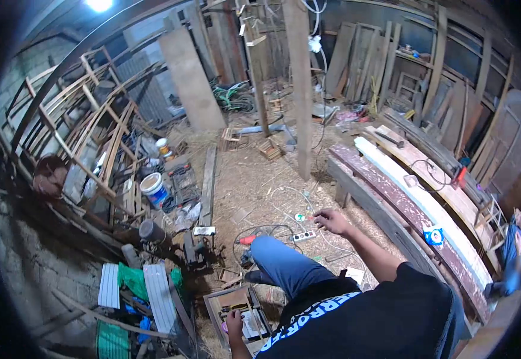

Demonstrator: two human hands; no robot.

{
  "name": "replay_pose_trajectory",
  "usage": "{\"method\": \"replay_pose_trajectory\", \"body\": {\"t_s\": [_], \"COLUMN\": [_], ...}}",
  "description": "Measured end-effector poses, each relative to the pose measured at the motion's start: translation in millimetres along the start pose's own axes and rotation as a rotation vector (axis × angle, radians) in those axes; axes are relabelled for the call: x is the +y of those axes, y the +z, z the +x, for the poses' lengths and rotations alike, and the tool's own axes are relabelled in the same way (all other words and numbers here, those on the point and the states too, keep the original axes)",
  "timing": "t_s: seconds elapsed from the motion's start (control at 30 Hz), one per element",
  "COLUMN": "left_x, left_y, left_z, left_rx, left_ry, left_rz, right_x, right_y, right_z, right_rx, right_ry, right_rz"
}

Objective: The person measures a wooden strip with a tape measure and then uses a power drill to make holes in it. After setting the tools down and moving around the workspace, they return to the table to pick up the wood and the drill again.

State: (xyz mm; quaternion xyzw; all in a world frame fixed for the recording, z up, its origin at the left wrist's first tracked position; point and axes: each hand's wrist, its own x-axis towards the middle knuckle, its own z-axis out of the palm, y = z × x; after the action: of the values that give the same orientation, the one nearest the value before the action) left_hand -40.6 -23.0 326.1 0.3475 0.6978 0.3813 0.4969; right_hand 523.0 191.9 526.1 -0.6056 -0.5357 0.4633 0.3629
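Observation:
My right hand [331, 221] is held out over the floor, just above a white power strip [303, 236]. Its fingers are partly bent, and whether they pinch anything is too small to tell. Beside its fingertips a small round white and green item [299, 218] shows. My left hand [234, 322] is low, over a wooden box [215, 304] that holds tools and papers. The fingers of that hand are curled, and what they may hold cannot be made out.
A long workbench with a white board [404, 185] runs along the right. Wooden posts [302, 119] stand ahead. A paint bucket [154, 188], a bench grinder [196, 248] and a red power tool [247, 240] are on the left. Cables cross the floor.

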Motion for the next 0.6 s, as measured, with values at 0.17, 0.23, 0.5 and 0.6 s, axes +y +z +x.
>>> {"method": "replay_pose_trajectory", "body": {"t_s": [0.17, 0.23, 0.5, 0.6], "left_x": [19, 37, 121, 87], "left_y": [23, 35, 86, 107], "left_z": [2, -3, -22, 7], "left_rx": [-0.032, -0.061, -0.091, -0.141], "left_ry": [0.0, 0.048, 0.057, 0.039], "left_rz": [0.043, 0.065, 0.073, -0.01], "right_x": [-8, -4, 8, 20], "right_y": [-46, -59, -97, -120], "right_z": [-28, -29, -22, -4], "right_rx": [0.17, 0.208, 0.206, 0.195], "right_ry": [0.063, 0.04, 0.019, 0.006], "right_rz": [0.196, 0.18, 0.264, 0.277]}}
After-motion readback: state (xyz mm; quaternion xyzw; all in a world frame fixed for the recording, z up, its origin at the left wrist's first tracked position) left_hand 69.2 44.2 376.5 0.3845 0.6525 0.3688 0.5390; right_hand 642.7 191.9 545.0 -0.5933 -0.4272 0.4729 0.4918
